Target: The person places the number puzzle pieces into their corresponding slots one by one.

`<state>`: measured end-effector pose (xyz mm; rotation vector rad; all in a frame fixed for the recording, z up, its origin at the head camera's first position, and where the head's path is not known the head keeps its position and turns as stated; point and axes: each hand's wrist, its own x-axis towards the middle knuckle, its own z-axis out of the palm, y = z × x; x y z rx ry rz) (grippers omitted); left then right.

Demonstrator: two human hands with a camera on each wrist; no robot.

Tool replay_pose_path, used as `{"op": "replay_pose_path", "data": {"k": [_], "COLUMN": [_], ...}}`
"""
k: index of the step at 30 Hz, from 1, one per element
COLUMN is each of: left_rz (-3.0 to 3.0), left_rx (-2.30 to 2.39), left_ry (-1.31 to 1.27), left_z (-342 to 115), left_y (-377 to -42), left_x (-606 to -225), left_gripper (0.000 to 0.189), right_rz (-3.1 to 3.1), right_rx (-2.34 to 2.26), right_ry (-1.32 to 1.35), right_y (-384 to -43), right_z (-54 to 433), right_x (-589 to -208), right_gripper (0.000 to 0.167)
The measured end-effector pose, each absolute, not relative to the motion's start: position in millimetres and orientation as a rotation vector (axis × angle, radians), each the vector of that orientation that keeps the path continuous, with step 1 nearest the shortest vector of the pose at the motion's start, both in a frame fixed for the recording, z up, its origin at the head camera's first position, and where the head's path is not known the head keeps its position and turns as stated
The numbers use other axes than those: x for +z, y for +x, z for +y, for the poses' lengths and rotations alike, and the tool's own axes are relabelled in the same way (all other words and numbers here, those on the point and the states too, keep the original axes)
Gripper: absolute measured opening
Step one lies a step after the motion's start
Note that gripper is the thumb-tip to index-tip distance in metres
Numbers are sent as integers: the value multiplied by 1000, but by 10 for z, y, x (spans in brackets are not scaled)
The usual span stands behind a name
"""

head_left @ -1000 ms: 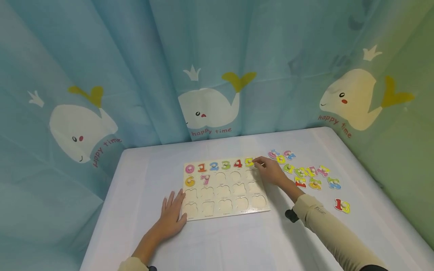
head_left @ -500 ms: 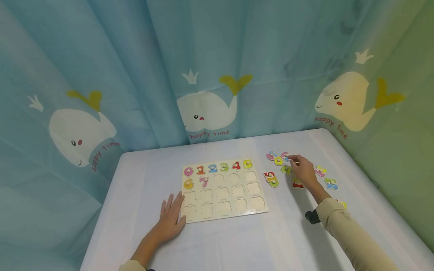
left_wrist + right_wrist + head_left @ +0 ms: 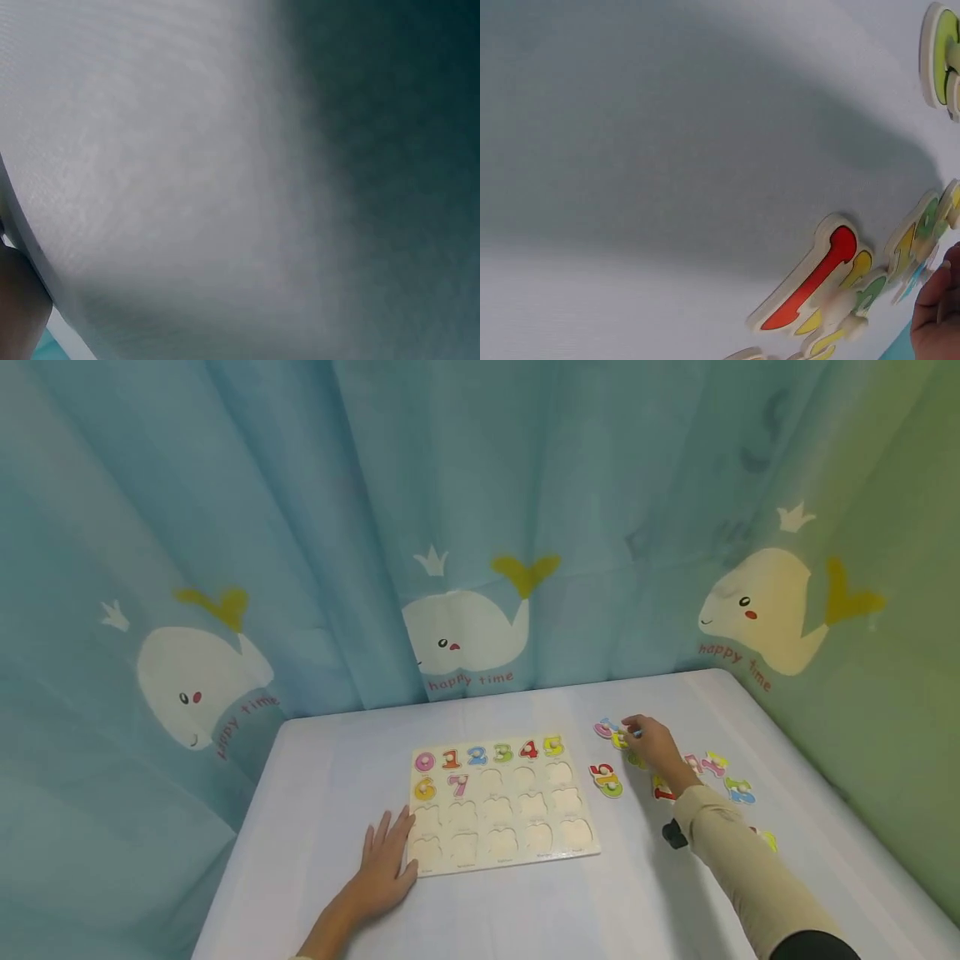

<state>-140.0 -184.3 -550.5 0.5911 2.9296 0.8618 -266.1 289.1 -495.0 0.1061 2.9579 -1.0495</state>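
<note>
A wooden number puzzle board (image 3: pixel 506 862) lies on the table, with the numbers 0 to 7 set in its upper rows and bare recesses below. My left hand (image 3: pixel 381 868) rests at its left edge, fingers spread. My right hand (image 3: pixel 654 748) is over the loose pieces right of the board, pinching a small number piece (image 3: pixel 637 734) with a bit of blue showing; the fingers hide most of it. A pink-and-blue piece (image 3: pixel 604 727) and a yellow piece (image 3: pixel 618 740) lie just left of its fingertips. The right wrist view shows the right hand (image 3: pixel 939 311) at its edge.
A red-and-green number piece (image 3: pixel 606 781) lies between board and right hand. Farther right are a blue-and-green piece (image 3: pixel 739 790), a pink-and-yellow piece (image 3: pixel 715 764) and others partly behind the arm. A whale-print curtain (image 3: pixel 465 635) hangs behind the table (image 3: pixel 337 777).
My right hand left the red-and-green piece beside the board, reached right to a pink-and-blue piece, and now has shifted slightly left with a piece. The left hand stays at the board.
</note>
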Motion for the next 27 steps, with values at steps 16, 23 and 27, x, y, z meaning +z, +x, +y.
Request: {"op": "replay_pose_path", "data": {"k": [16, 23, 27], "left_rz": [2904, 2944, 2958], "left_rx": [843, 853, 883], "left_ry": [563, 608, 603], "left_z": [-1793, -1821, -1831], "left_y": [-1324, -1345, -1381], "left_x": [-5572, -5533, -5507], "left_gripper": [63, 63, 64], "right_rz": [2967, 3035, 2987], "right_rx": [-978, -1071, -1129], "right_ry": [3, -241, -356], "right_y": [-2600, -2633, -2660], "right_z": [2868, 2617, 2377], "right_x": [-5111, -5097, -5048], "right_gripper": [37, 33, 32]}}
